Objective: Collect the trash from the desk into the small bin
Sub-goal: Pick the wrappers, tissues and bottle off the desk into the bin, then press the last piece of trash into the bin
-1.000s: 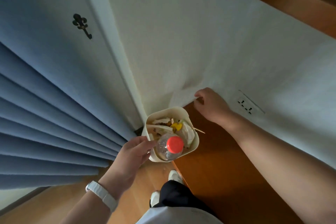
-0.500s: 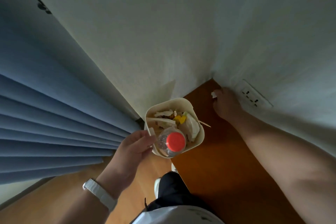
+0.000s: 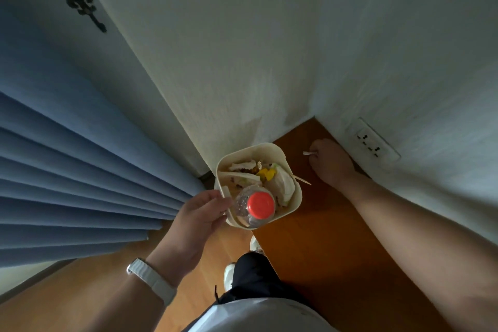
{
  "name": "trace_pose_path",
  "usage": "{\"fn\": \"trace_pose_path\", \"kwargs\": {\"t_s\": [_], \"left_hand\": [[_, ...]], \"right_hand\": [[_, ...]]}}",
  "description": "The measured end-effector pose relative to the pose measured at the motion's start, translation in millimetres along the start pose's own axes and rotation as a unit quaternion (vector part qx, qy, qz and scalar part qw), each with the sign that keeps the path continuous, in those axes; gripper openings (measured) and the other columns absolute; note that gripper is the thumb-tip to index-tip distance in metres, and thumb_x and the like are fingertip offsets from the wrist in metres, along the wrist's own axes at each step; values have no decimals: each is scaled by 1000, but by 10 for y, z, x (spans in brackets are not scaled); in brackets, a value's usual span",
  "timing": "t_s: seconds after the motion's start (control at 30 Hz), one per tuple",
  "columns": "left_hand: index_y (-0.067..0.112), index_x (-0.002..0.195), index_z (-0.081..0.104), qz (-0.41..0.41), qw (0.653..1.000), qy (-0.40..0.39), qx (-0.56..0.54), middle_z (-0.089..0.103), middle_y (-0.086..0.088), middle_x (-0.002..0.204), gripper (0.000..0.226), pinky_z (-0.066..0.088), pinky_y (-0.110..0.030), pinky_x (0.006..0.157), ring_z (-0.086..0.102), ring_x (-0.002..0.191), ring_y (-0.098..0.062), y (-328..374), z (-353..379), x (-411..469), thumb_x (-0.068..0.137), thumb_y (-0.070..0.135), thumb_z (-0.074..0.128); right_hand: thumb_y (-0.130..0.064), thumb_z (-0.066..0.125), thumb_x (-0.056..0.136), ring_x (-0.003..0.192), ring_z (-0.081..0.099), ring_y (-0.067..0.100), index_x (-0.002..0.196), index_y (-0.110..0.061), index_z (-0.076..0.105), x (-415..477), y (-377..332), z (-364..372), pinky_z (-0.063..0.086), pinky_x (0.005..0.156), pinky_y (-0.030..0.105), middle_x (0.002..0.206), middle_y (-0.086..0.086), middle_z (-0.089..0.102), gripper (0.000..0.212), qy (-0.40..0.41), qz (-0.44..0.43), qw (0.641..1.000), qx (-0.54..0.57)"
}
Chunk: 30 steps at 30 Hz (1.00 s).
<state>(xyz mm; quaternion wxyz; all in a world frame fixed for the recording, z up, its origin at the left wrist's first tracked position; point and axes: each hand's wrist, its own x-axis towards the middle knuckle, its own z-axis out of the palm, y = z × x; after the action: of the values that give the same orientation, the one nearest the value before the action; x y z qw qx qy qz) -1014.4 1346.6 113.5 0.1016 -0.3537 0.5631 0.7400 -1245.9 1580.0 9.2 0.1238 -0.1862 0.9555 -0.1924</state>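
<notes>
**Right hand moved to desk corner; scrap now in its grip**

Right hand (image 3: 332, 163): a second ago beside the bin, now at the back corner of the desk (image 3: 310, 237), just below the wall socket (image 3: 370, 143). Fingers curled, pinching a small white scrap (image 3: 307, 153) whose end pokes out towards the bin.

Left hand (image 3: 200, 214): thumb and fingers clamped on the near rim of the small bin (image 3: 272, 146), holding it in the air at the desk's left edge.

Step in hand: pick-up of a scrap, probably among the last.

Next move calls for: a short carry leftward and release over the free back half of the bin.

Small bin: cream, rounded-square, near full. Contents: clear bottle (image 3: 244, 203) with red cap (image 3: 260, 205) upright at the front, crumpled white tissue (image 3: 283, 186), a yellow piece, and a skewer (image 3: 301, 180) jutting over the right rim.
</notes>
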Motion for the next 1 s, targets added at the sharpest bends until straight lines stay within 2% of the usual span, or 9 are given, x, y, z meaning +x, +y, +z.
{"fn": "trace_pose_path", "kwargs": {"t_s": [0.13,0.2,0.27,0.4,0.5,0.6,0.73,0.9,1.0], "left_hand": [[-1,111,68,3,1000,-3,-2,75,-23,108,24,54,-33,89,71,102,-32,45,-33,-86,95,14,59],[-2,109,68,5,1000,-6,-4,73,-27,111,23,54,-36,92,70,102,-33,60,-58,-116,95,14,60],[-3,111,67,4,1000,-14,-4,72,-28,113,25,54,-40,98,69,108,-38,54,-98,-138,95,15,60],[-2,112,66,1,1000,-24,-12,72,-26,115,27,53,-41,101,65,115,-40,58,-174,-207,93,17,64],[-5,115,65,6,999,-31,-14,67,-31,120,34,51,-44,105,62,118,-43,54,-240,-251,92,19,66],[-5,115,65,3,999,-34,-25,65,-33,121,45,49,-47,107,61,119,-44,64,-300,-308,81,25,73],[2,102,69,-7,998,-37,-45,70,-26,107,23,53,-40,99,67,102,-31,85,-362,-369,86,17,70],[4,99,69,-6,998,-42,-51,73,-15,101,14,53,-32,88,67,98,-23,107,-392,-369,91,15,66],[4,103,70,-4,998,-42,-49,78,-9,97,17,51,-31,87,69,97,-21,133,-369,-356,91,15,64]], "right_hand": [[-16,58,91,77,55,18,91,-14,65,-294,-465,-287,43,64,32,88,1,57,7,66,-19,993,94],[-13,59,91,73,55,16,92,-13,65,-461,-703,-459,41,61,25,86,1,59,6,108,-46,985,128],[-12,61,91,71,57,13,92,-13,66,-607,-930,-617,43,60,25,83,0,62,5,115,-74,980,143],[-16,62,93,77,61,6,97,-15,68,-779,-1278,-816,47,67,21,87,-5,66,7,75,-124,980,137],[-21,60,94,80,60,6,99,-19,66,-841,-1481,-897,51,69,27,90,-7,65,8,16,-145,983,111],[-25,59,94,79,60,8,101,-21,66,-875,-1657,-929,52,69,33,90,-8,63,11,-32,-166,983,71],[-27,59,94,82,59,11,102,-19,66,-875,-1840,-953,53,74,38,94,-6,62,13,-45,-186,981,35],[-47,59,92,98,59,4,113,-23,65,-914,-1879,-1014,50,81,25,107,-13,63,32,-79,-200,974,68],[-57,52,90,103,59,1,121,-21,64,-996,-1763,-1097,50,85,23,110,-17,62,49,-29,-168,976,136]]}}
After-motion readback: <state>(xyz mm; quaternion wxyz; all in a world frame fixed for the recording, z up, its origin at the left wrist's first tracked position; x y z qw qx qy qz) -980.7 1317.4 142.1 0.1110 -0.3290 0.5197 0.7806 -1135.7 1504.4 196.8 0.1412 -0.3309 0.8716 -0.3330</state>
